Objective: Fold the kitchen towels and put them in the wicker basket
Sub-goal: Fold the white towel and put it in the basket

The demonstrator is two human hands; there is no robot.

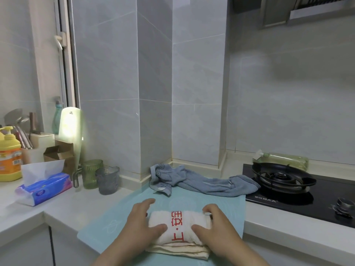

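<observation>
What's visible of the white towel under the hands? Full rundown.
The white towel is folded into a compact, thick bundle of soft terry-looking cloth. A band of red printed characters crosses its top. At the near edge several stacked layers show, the lower ones looking creamier. It lies flat on a light blue mat. The left hand lies over its left end, thumb on top. The right hand covers its right end, fingers curled round the far corner, thumb on top.
</observation>
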